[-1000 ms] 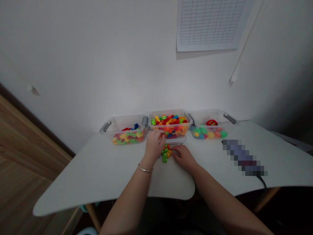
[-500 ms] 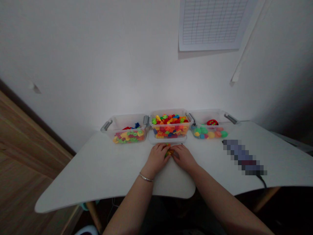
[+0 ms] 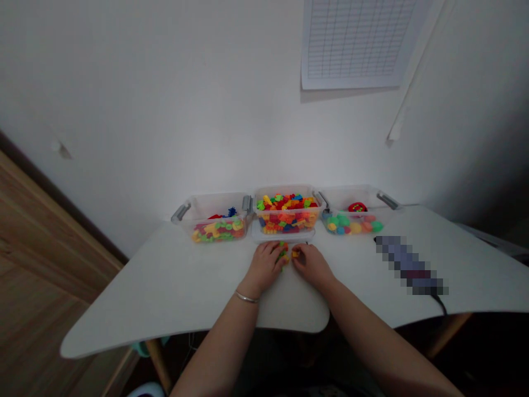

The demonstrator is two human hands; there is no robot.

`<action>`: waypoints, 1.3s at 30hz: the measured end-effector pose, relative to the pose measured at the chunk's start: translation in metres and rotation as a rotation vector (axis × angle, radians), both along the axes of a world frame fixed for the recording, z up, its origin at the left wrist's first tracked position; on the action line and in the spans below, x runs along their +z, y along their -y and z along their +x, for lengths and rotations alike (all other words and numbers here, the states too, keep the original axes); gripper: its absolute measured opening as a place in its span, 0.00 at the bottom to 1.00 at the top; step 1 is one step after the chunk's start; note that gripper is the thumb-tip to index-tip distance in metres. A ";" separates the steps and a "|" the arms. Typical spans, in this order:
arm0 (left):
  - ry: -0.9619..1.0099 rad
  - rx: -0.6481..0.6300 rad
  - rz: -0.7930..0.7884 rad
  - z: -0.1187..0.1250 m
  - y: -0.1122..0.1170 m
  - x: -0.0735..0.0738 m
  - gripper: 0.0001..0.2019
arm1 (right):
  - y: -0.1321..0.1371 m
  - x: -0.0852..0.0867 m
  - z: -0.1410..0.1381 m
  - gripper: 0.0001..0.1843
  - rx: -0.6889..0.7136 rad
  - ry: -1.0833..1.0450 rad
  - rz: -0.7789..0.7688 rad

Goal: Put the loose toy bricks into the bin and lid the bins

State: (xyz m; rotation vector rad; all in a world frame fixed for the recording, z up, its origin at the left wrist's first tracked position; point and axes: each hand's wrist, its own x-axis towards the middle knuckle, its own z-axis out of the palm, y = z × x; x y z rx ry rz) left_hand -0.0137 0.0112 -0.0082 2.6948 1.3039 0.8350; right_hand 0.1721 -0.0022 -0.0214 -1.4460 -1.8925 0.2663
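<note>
Around a small cluster of green, orange and yellow building blocks (image 3: 283, 255), my left hand (image 3: 265, 264) is closed, low over the white table. Its fingers hide part of the cluster. My right hand (image 3: 313, 264) pinches a small yellow-orange block (image 3: 295, 254) between thumb and fingers, a short gap to the right of the cluster. Just beyond both hands, a clear bin of mixed colourful blocks (image 3: 288, 225) stands on or behind a clear lid (image 3: 270, 237).
A clear bin (image 3: 219, 231) with colourful pieces stands at the left. Another bin (image 3: 355, 225) at the right holds rounded coloured pieces and a red round item (image 3: 357, 208). A blurred-out object (image 3: 409, 266) with a cable lies on the table (image 3: 165, 292), right side.
My right hand has drawn slightly away from the left, so a gap now shows between them. The yellow-orange block in it is now apart from the cluster in my left hand.
</note>
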 end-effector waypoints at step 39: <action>0.113 0.018 -0.117 -0.009 -0.001 0.004 0.17 | -0.074 0.119 0.028 0.14 -0.167 -0.181 0.322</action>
